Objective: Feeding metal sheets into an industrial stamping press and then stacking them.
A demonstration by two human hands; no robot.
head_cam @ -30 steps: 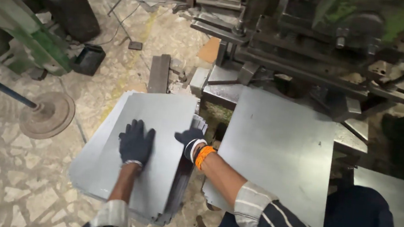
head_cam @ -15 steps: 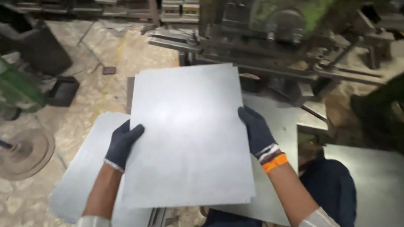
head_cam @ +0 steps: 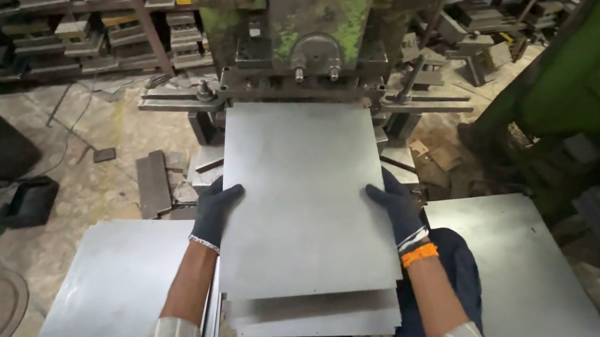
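A grey metal sheet [head_cam: 304, 198] lies flat in front of me, its far edge at the bed of a worn green press machine [head_cam: 312, 38]. My left hand [head_cam: 215, 208], in a dark glove, grips the sheet's left edge. My right hand [head_cam: 395, 207], also gloved, with an orange band at the wrist, grips the right edge. More grey sheets [head_cam: 322, 317] lie directly under the held one, sticking out at its near edge.
A stack of grey sheets [head_cam: 120, 283] lies low on my left and another stack [head_cam: 524, 278] on my right. Shelves of metal dies [head_cam: 72, 22] line the back left. Metal blocks [head_cam: 155, 184] and scrap lie on the stone floor. A green machine frame [head_cam: 587, 79] rises at right.
Both hands lifted a sheet off the left stack, swung it to the middle, and moved it forward up to the press. My view turned from the floor stack toward the machine.
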